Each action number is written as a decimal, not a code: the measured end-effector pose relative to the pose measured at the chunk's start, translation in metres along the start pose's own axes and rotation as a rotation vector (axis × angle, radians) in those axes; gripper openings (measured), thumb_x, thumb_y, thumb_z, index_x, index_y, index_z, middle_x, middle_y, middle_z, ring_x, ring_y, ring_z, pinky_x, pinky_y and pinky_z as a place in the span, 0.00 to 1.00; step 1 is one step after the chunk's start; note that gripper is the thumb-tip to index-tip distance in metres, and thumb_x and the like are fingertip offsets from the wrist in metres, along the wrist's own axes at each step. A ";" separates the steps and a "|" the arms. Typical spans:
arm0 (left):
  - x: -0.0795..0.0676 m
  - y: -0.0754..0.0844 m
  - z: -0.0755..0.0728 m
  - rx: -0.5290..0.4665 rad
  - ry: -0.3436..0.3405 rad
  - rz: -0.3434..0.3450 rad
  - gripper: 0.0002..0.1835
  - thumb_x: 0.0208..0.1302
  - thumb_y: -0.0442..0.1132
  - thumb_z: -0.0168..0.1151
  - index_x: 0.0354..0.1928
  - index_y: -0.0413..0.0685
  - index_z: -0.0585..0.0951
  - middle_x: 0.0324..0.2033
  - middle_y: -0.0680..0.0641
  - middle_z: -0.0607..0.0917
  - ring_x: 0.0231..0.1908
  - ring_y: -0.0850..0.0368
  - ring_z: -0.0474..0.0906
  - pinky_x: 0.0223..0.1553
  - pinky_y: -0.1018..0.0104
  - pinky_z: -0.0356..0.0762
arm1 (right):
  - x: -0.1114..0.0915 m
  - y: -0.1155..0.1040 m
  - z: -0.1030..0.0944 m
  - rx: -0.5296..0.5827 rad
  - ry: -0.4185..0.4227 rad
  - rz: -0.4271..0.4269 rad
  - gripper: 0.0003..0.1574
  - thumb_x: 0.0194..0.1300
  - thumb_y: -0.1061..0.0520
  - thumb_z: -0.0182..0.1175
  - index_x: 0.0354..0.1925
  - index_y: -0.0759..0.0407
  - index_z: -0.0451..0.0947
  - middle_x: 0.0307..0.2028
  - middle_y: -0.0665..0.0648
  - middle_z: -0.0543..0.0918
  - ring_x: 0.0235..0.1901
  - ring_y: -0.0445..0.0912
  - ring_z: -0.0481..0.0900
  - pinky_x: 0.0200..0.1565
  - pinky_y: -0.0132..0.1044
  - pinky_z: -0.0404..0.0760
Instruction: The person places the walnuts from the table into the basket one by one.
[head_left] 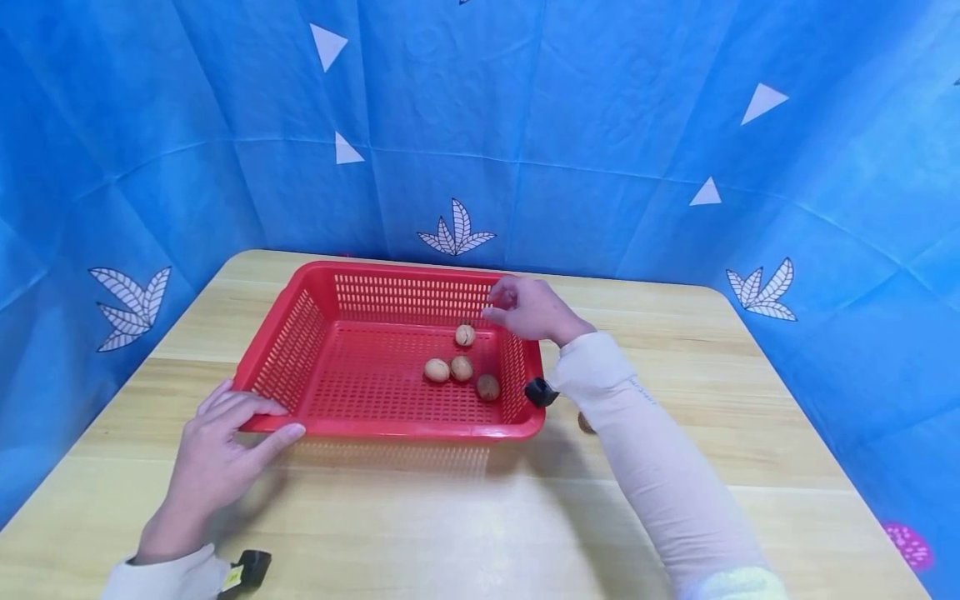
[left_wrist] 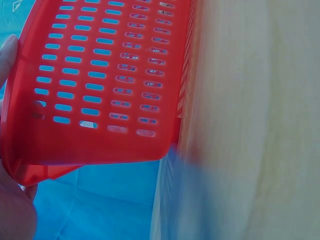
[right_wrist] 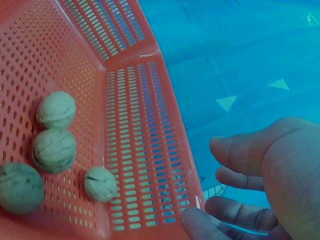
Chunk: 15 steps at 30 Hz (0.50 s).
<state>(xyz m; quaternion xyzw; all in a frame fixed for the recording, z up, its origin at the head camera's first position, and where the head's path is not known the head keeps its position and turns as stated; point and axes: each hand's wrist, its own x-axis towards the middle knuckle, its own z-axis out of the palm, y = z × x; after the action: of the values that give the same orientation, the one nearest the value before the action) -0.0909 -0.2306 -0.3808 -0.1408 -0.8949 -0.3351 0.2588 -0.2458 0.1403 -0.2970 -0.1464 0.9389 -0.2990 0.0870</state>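
A red plastic basket (head_left: 405, 429) with slotted walls sits on the table, and several walnuts (head_left: 461, 368) lie on its floor toward the right end. My left hand (head_left: 213, 458) grips the rim at the front left corner, thumb along the front edge and fingers at the left side. Over the back right corner is my right hand (head_left: 536, 310), its fingers loosely bent with nothing between them. In the right wrist view, one walnut (right_wrist: 100, 184) rests near the basket wall, below the rim and apart from the fingertips. Another walnut (head_left: 585, 423) lies outside on the table, partly hidden by the right sleeve.
The light wooden table (head_left: 465, 533) extends around the basket. A blue patterned cloth (head_left: 600, 108) hangs behind and at both sides. Black wrist cameras are on both wrists; the right one (head_left: 540, 392) is close to the basket's right rim.
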 end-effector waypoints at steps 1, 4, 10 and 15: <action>0.000 0.000 0.000 0.001 0.001 0.003 0.18 0.44 0.43 0.80 0.36 0.45 0.84 0.37 0.41 0.86 0.43 0.58 0.73 0.68 0.48 0.55 | -0.001 0.002 -0.001 0.002 0.006 -0.002 0.17 0.66 0.50 0.63 0.48 0.57 0.77 0.40 0.56 0.80 0.42 0.50 0.77 0.43 0.43 0.79; 0.000 0.000 0.001 0.002 0.007 0.015 0.17 0.43 0.42 0.80 0.35 0.45 0.84 0.36 0.42 0.86 0.42 0.57 0.73 0.68 0.51 0.56 | -0.003 0.009 -0.006 -0.004 0.031 -0.009 0.15 0.66 0.50 0.63 0.46 0.58 0.78 0.40 0.56 0.81 0.41 0.50 0.77 0.42 0.43 0.79; 0.001 0.000 0.001 0.005 0.008 0.027 0.17 0.44 0.43 0.80 0.35 0.45 0.84 0.35 0.42 0.86 0.42 0.54 0.74 0.69 0.56 0.55 | -0.012 0.023 -0.017 0.002 0.074 0.012 0.12 0.66 0.52 0.62 0.44 0.58 0.78 0.40 0.57 0.81 0.39 0.51 0.78 0.37 0.41 0.80; 0.002 0.002 -0.001 0.004 -0.001 0.019 0.17 0.45 0.42 0.79 0.35 0.43 0.84 0.35 0.41 0.86 0.42 0.49 0.74 0.69 0.55 0.53 | -0.020 0.038 -0.026 -0.019 0.081 0.043 0.15 0.66 0.50 0.62 0.45 0.58 0.77 0.38 0.59 0.80 0.39 0.52 0.77 0.36 0.42 0.79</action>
<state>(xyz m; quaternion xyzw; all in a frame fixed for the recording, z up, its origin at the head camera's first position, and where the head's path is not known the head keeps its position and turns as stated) -0.0913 -0.2296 -0.3785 -0.1487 -0.8943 -0.3310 0.2619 -0.2414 0.1904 -0.2973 -0.1149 0.9475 -0.2936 0.0540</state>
